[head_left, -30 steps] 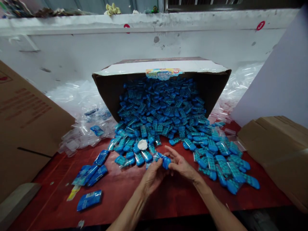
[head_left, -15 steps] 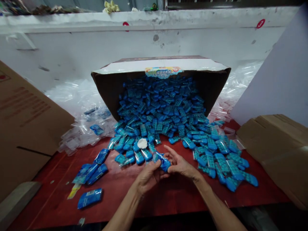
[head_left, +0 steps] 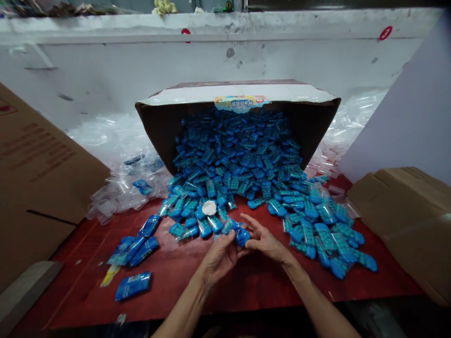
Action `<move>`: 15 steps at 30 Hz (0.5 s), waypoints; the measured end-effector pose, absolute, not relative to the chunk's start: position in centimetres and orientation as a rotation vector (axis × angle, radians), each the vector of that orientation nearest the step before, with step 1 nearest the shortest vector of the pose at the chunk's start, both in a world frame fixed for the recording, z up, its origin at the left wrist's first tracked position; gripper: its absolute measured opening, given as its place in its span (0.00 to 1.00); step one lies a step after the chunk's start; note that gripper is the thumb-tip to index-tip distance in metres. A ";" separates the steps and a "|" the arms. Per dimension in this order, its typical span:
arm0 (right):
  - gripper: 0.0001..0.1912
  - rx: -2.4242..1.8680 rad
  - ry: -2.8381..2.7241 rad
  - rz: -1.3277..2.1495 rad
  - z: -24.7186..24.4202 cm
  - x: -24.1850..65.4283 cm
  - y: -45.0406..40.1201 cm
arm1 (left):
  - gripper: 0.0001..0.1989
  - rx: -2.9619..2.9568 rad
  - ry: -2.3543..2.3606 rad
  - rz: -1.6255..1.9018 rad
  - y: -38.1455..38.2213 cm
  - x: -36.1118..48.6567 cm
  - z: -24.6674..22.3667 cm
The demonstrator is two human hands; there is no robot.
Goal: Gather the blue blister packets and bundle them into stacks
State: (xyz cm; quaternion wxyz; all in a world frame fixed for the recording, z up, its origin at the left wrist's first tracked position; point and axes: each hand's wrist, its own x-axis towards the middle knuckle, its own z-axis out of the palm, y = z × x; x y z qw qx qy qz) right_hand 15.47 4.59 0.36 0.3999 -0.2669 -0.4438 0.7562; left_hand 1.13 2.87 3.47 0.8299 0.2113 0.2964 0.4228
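Watching remotely, I see my left hand (head_left: 221, 258) and right hand (head_left: 265, 241) pinching one glossy blue packet (head_left: 242, 235) over the smooth red tabletop (head_left: 171, 277). Rounded blue-and-teal pieces (head_left: 239, 159) spill past the cardboard box (head_left: 190, 95); bare surface lies left of the forearms, reaching the near edge.

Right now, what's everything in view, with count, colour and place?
Held item: one, blue, centre front
Table: one, red, below
Open box: one, white and brown, back centre
Cases: countless, blue and teal, spilling from open box
Blue packets: several, blue, table's left
Yellow strip: one, yellow, near blue packets
White piece: one, white, on cases
Plastic pieces: many, clear, beside open box
Cardboard boxes: two, brown, both sides
Block: one, grey, lower left
Panel: one, whitish, right
Wall: one, white, behind
Stickers: two, red, wall
Left hand: one, bare, holding item
Right hand: one, bare, holding item
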 end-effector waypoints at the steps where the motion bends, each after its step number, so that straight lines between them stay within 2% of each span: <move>1: 0.38 -0.683 -1.136 1.898 0.4 15.5 4.7 | 0.13 0.448 0.632 0.907 2.9 1.1 3.5; 9: 0.46 -0.763 -1.224 1.954 1.7 15.2 3.7 | 0.11 0.450 0.590 0.762 3.2 -0.2 3.0; 15: 0.46 -0.838 -1.335 1.943 2.6 15.1 3.6 | 0.10 0.425 0.616 0.793 3.2 0.2 2.7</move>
